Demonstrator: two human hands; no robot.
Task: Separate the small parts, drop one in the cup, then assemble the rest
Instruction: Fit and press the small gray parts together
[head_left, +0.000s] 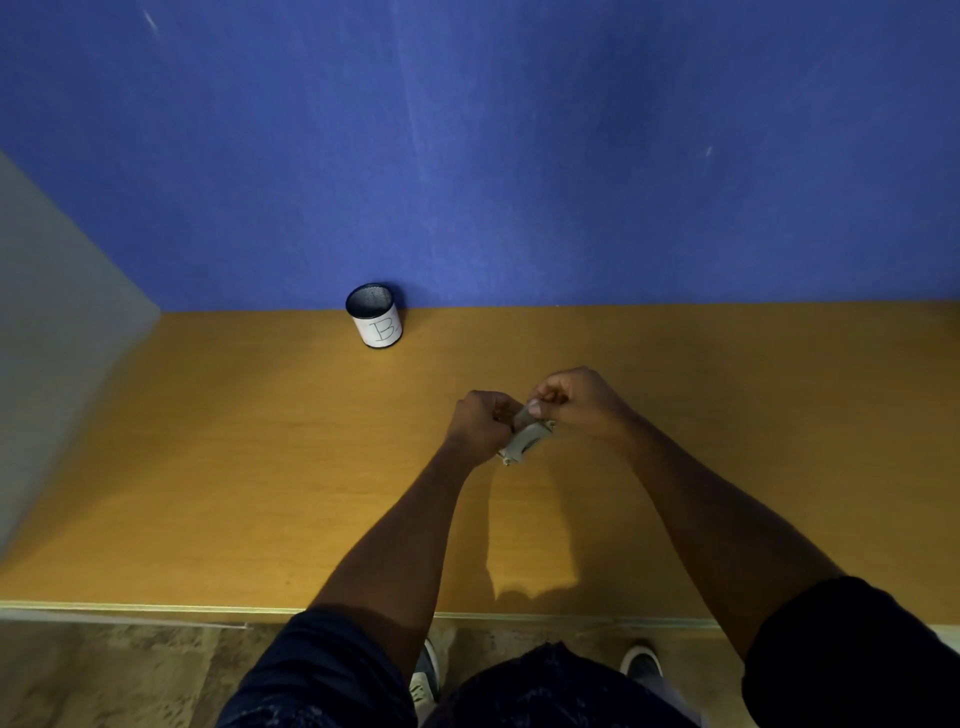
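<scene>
Task stands at its opening stage, by my judgement: I hold the grey assembly (524, 441) above the table (260, 467), well clear of the cup (375, 316), which stands at the far edge against the blue wall (467, 156). My left hand (480, 423) is closed round one end; the fingers (540, 404) of my right hand (576, 400) pinch its upper end, as if pulling a part free. No part lies loose on the table. Whether the cup holds anything, I cannot tell. Separation, drop and reassembly appear outstanding. Count: one cup, marked "B"; one assembly visible; its component parts cannot be counted; two hands.
</scene>
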